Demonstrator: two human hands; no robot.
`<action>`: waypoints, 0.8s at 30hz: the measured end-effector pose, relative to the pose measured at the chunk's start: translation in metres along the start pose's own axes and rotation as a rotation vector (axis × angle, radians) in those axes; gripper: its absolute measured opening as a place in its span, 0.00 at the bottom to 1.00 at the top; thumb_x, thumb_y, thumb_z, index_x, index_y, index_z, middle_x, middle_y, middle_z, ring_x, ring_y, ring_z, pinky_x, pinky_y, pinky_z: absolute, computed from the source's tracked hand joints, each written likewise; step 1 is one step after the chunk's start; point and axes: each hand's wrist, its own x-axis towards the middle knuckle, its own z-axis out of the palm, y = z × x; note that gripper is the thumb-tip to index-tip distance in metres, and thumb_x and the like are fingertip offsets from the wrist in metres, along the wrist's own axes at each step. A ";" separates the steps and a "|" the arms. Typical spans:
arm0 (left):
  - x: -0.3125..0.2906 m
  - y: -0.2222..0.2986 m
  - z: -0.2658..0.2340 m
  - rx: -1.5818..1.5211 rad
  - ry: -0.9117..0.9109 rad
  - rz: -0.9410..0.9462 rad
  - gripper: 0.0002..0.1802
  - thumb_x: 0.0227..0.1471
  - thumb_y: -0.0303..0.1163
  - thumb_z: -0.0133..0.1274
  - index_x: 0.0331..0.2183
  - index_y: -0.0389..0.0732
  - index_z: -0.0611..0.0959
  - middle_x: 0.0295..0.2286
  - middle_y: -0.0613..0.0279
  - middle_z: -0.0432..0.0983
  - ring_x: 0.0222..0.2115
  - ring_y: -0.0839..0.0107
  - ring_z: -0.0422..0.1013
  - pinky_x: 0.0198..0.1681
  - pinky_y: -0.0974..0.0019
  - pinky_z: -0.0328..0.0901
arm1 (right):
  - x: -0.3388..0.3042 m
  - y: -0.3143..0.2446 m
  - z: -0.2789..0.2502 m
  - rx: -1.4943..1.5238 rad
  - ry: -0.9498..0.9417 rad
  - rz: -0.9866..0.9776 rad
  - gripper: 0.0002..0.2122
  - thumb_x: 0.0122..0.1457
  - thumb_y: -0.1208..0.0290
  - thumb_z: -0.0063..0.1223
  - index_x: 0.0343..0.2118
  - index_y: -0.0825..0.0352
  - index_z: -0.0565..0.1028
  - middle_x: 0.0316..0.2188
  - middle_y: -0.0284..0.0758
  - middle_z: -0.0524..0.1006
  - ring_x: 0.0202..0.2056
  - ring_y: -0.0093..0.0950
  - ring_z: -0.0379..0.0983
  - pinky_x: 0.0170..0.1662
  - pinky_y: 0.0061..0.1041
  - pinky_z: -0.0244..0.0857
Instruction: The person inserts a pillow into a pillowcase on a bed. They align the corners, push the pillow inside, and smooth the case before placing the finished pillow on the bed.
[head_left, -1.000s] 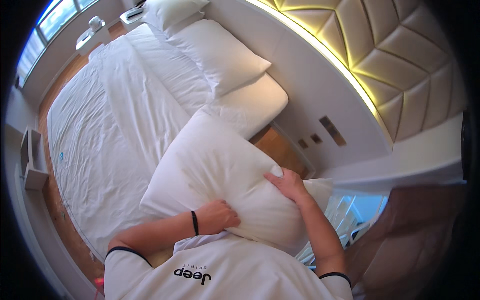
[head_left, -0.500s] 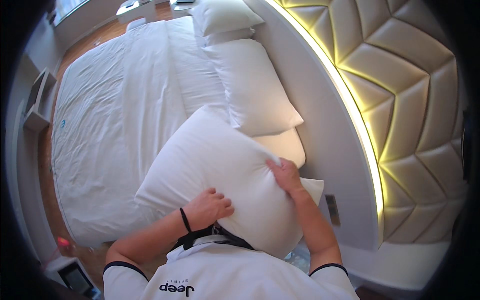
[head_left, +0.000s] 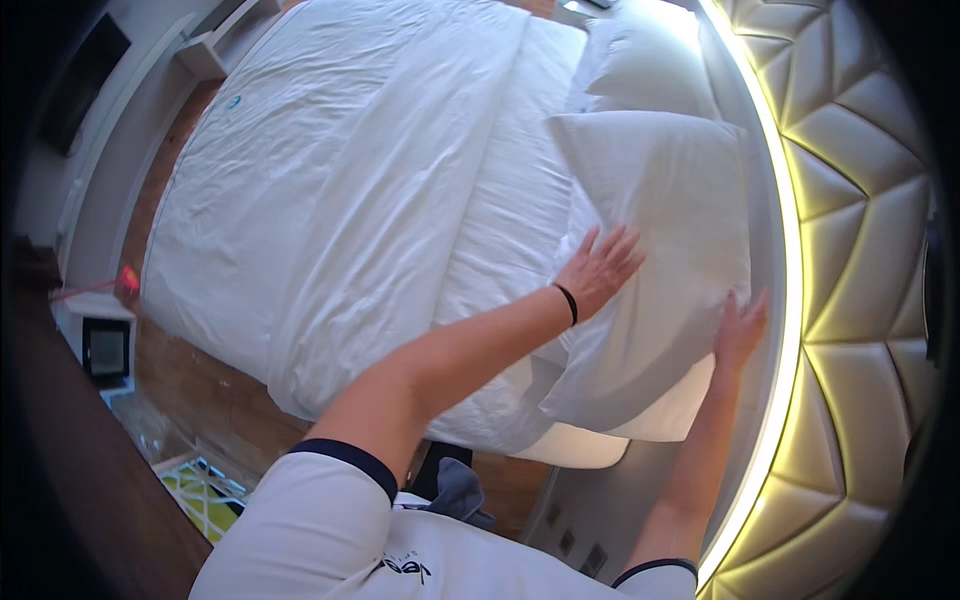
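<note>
A large white pillow [head_left: 685,190] lies at the head of the bed, beside the padded headboard. My left hand [head_left: 602,268], with a dark band at the wrist, rests on the pillow's left side, fingers spread. At the pillow's right edge, close to the headboard, is my right hand [head_left: 740,328], its fingers apart and pointing away from me. Neither hand grips the pillow. Part of another white pillow [head_left: 675,412] shows beneath its near end. Farther off on the same side sits a stack of white pillows [head_left: 655,60].
White bedding [head_left: 380,200] with loose folds covers the bed to the left. The cushioned headboard [head_left: 860,250] has a lit strip [head_left: 790,300] along its edge. Wooden floor [head_left: 230,390] runs around the bed, with a small cabinet [head_left: 105,345] at the left.
The pillow that I held against my body now lies at the head of the bed on the other pillows. Both hands have reached forward and right and let it go.
</note>
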 end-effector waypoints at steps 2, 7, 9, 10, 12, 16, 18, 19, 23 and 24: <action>-0.032 0.007 0.052 -0.171 -0.303 -0.030 0.31 0.55 0.29 0.44 0.61 0.45 0.64 0.62 0.52 0.54 0.64 0.56 0.49 0.64 0.44 0.46 | -0.013 0.019 0.067 -0.139 -0.283 -0.164 0.34 0.59 0.47 0.51 0.63 0.65 0.60 0.61 0.50 0.61 0.61 0.46 0.58 0.62 0.40 0.53; -0.175 0.037 0.114 -0.481 -0.613 -0.226 0.30 0.50 0.28 0.49 0.57 0.41 0.68 0.59 0.48 0.59 0.58 0.52 0.58 0.58 0.50 0.56 | -0.047 0.017 0.125 -0.248 -0.369 -0.057 0.39 0.60 0.38 0.43 0.67 0.60 0.54 0.65 0.50 0.54 0.66 0.44 0.49 0.66 0.44 0.43; -0.230 0.035 0.103 -0.570 -0.583 -0.232 0.29 0.49 0.28 0.50 0.55 0.40 0.70 0.55 0.46 0.64 0.51 0.50 0.66 0.52 0.52 0.63 | -0.043 0.024 0.134 -0.289 -0.345 -0.117 0.38 0.60 0.39 0.43 0.66 0.63 0.56 0.64 0.51 0.57 0.65 0.44 0.52 0.66 0.40 0.46; -0.252 0.036 0.094 -0.600 -0.590 -0.272 0.28 0.49 0.27 0.50 0.54 0.41 0.71 0.52 0.45 0.67 0.47 0.48 0.70 0.49 0.53 0.65 | -0.039 0.019 0.132 -0.294 -0.352 -0.134 0.38 0.60 0.40 0.44 0.65 0.65 0.57 0.63 0.51 0.59 0.64 0.45 0.53 0.66 0.39 0.47; -0.274 0.037 0.041 -0.683 -0.843 -0.344 0.21 0.51 0.29 0.51 0.49 0.40 0.76 0.45 0.47 0.74 0.42 0.47 0.73 0.44 0.51 0.67 | -0.035 0.014 0.122 -0.204 -0.400 -0.094 0.37 0.60 0.44 0.47 0.64 0.68 0.57 0.62 0.51 0.60 0.64 0.45 0.54 0.65 0.42 0.47; -0.380 0.042 -0.044 -1.145 -0.709 -0.577 0.14 0.50 0.33 0.52 0.39 0.38 0.82 0.36 0.49 0.79 0.39 0.53 0.74 0.43 0.55 0.68 | -0.080 -0.005 0.121 -0.156 -0.434 -0.180 0.32 0.60 0.56 0.51 0.61 0.74 0.61 0.61 0.52 0.62 0.62 0.47 0.55 0.65 0.42 0.48; -0.441 0.046 -0.086 -1.256 -0.579 -0.638 0.16 0.54 0.35 0.52 0.42 0.37 0.81 0.39 0.51 0.79 0.40 0.57 0.74 0.46 0.59 0.67 | -0.156 -0.037 0.109 -0.033 -0.490 -0.393 0.27 0.55 0.65 0.54 0.56 0.75 0.66 0.57 0.54 0.65 0.59 0.49 0.59 0.64 0.43 0.49; -0.452 0.046 -0.126 -1.366 -0.632 -0.713 0.17 0.57 0.37 0.50 0.45 0.38 0.80 0.41 0.54 0.78 0.42 0.60 0.73 0.47 0.60 0.67 | -0.195 -0.038 0.111 0.047 -0.599 -0.576 0.24 0.53 0.67 0.57 0.51 0.74 0.70 0.53 0.53 0.69 0.57 0.49 0.62 0.62 0.42 0.52; -0.555 0.083 -0.198 -1.603 -0.555 -0.770 0.23 0.64 0.42 0.46 0.54 0.39 0.76 0.49 0.57 0.74 0.50 0.66 0.68 0.56 0.64 0.61 | -0.412 -0.207 -0.025 0.290 -1.743 -0.290 0.19 0.60 0.67 0.57 0.53 0.68 0.71 0.39 0.34 0.78 0.41 0.27 0.73 0.45 0.27 0.68; -0.576 0.089 -0.210 -1.680 -0.500 -0.790 0.23 0.63 0.43 0.47 0.54 0.39 0.76 0.50 0.57 0.74 0.50 0.67 0.68 0.56 0.64 0.61 | -0.455 -0.215 -0.037 0.289 -1.951 -0.350 0.22 0.60 0.68 0.57 0.57 0.65 0.69 0.42 0.32 0.77 0.39 0.21 0.72 0.42 0.21 0.67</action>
